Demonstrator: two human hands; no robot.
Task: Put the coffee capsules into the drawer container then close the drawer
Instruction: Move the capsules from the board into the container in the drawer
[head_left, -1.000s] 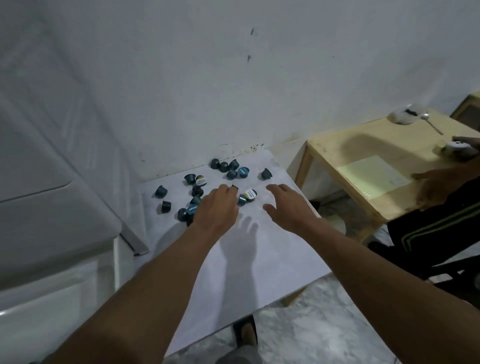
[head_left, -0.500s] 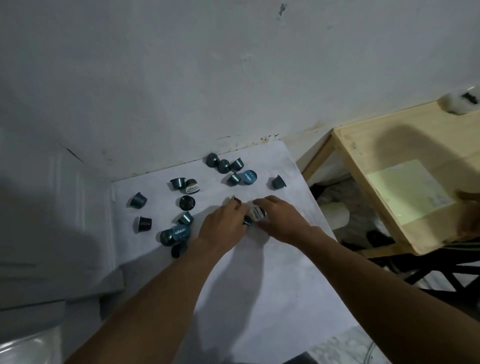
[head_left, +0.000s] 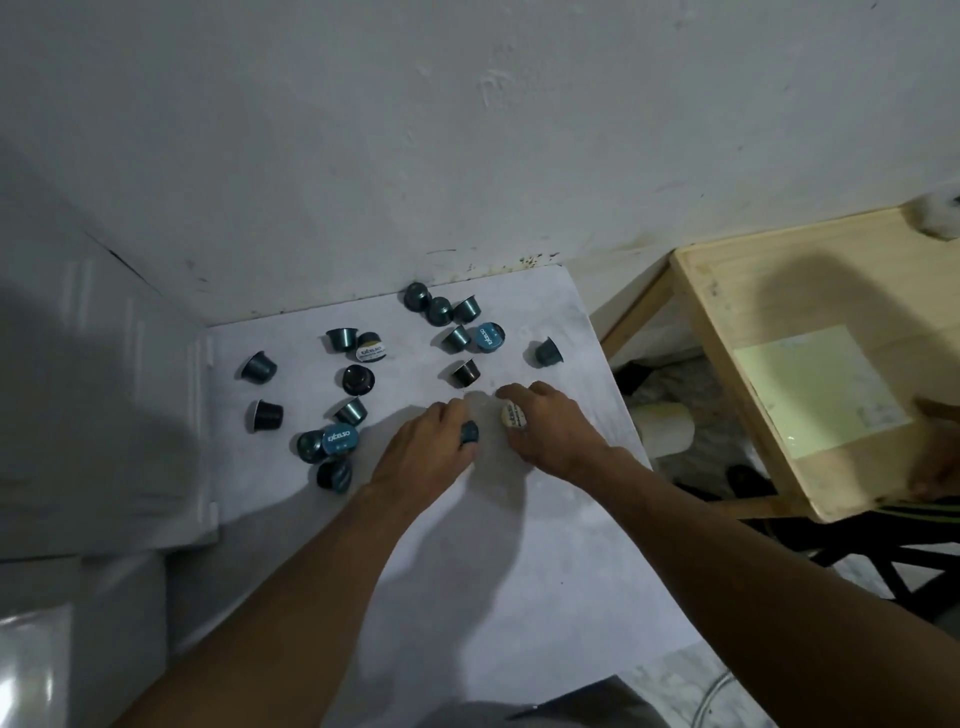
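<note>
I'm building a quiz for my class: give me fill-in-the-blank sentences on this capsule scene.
The left hand grips a blue capsule; the cream-lidded capsule is in the ____.
The loose capsules lie on the ____ table.
The side table at the right is made of ____.
Missing: right hand; white; wood.

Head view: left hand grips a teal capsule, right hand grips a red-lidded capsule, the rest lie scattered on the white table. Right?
One detail is wrong: the capsule in the right hand has a cream-white lid, not a red one, as the head view shows. The left hand does grip a teal capsule, and the rest lie scattered on the white table.
</note>
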